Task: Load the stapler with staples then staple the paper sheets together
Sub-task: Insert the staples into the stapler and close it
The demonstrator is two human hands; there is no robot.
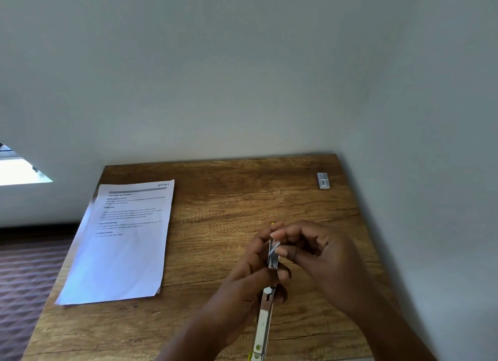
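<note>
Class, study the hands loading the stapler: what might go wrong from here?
1. The thin silver strip of staples, pinched by the right hand, sits crooked over the open metal stapler; it may jam or snap.
2. The left hand fingers beside the channel might get nipped.

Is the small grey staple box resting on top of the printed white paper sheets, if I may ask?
No, the small grey staple box sits on the wooden table at its far right corner, well apart from the printed white paper sheets.

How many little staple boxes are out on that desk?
1. The small grey staple box lies at the far right corner of the wooden desk, well apart from the paper sheets on the left. The hands may hide something beneath them.
</note>
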